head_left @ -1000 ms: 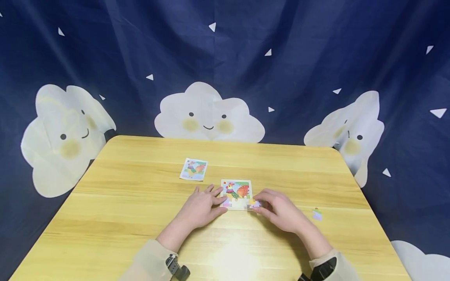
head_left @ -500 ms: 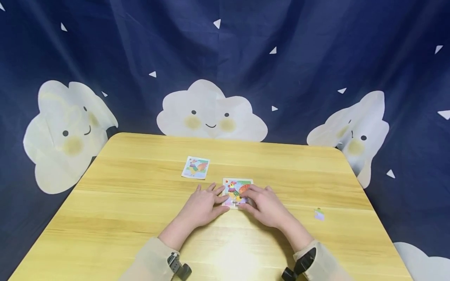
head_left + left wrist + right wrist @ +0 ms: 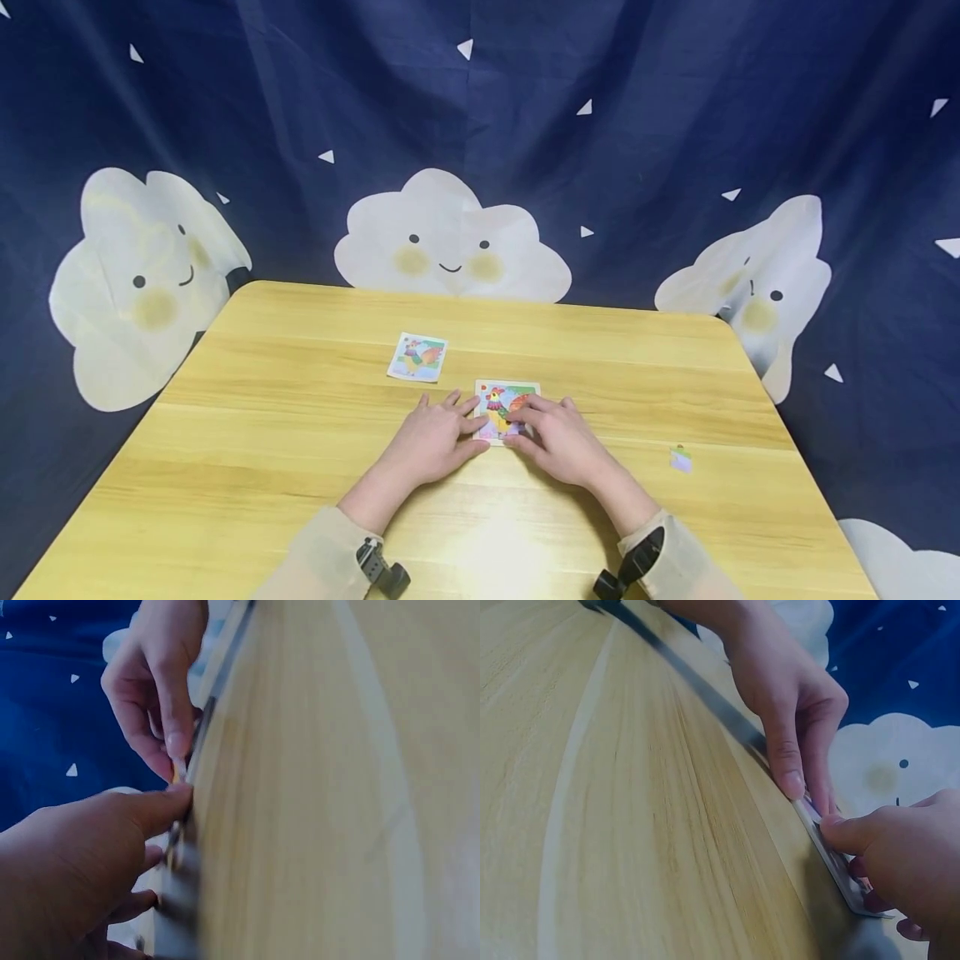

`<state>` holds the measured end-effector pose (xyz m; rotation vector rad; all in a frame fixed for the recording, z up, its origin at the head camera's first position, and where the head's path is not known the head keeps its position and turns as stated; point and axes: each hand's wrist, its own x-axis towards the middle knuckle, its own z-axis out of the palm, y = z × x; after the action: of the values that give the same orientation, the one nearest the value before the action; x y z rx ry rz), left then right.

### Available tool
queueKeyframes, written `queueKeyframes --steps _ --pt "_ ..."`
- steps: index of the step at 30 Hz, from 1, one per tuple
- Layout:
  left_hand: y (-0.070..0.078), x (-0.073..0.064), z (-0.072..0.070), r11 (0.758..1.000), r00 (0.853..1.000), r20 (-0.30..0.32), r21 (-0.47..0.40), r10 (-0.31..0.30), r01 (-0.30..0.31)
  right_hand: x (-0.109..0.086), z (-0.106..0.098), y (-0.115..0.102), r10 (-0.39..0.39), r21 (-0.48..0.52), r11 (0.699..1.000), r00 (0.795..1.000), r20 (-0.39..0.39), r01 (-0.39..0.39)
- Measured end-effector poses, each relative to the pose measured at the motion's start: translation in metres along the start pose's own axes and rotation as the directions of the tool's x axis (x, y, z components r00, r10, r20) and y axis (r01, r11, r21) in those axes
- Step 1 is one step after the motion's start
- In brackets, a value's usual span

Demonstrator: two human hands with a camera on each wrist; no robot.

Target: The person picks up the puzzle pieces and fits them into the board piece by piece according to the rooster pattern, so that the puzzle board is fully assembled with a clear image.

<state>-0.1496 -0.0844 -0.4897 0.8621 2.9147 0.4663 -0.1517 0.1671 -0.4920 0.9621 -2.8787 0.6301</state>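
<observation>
A small square jigsaw puzzle (image 3: 527,386) with a rooster picture and a pale border lies flat mid-table. At its left edge rests my left hand (image 3: 429,442), fingers spread and fairly straight, with some fingertips on the border. My right hand (image 3: 567,442) reaches over the puzzle's right and lower part, thumb and finger pinching a puzzle piece (image 3: 178,774) down against the picture. That piece is mostly covered by fingers; a bit of yellow and pale colour shows in the left wrist view. The puzzle's lower right corner is hidden under the right hand.
A loose puzzle piece (image 3: 681,459), lilac and green, lies on the table to the right. Behind the puzzle, to the left, is a paper card (image 3: 417,358) with the same rooster. The wooden table (image 3: 300,400) ends at a blue curtain (image 3: 525,125) with clouds.
The right hand has moved left from the puzzle's right edge, carrying the piece onto its lower part, and then shifted slightly further left. The left hand has stayed put.
</observation>
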Motion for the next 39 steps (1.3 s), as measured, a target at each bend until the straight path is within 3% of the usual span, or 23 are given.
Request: queueKeyframes --steps 6,16,25,32,39 --pt "0.016 0.006 0.006 0.998 0.999 -0.018 0.045 0.039 -0.038 0.0 0.001 0.002 -0.002 0.009 1.0 1.0 -0.026 0.002" --pt "0.019 0.008 0.007 1.0 0.999 -0.042 0.006 0.0 0.0 0.0 0.001 0.005 -0.017 0.026 0.999 0.997 -0.071 0.019" --pt "0.021 0.009 0.007 1.0 1.0 -0.027 -0.016 0.002 -0.003 -0.002 -0.001 0.002 0.067 0.035 0.997 0.993 -0.098 -0.064" --pt "0.022 0.013 0.009 1.0 0.999 -0.032 -0.031 0.003 -0.004 -0.004 0.0 0.003 0.175 0.14 0.977 0.98 -0.09 -0.162" --pt "0.025 0.012 0.01 0.999 1.0 -0.024 -0.036 -0.011 0.01 -0.009 0.005 0.004 0.089 0.034 0.996 0.993 -0.082 -0.087"
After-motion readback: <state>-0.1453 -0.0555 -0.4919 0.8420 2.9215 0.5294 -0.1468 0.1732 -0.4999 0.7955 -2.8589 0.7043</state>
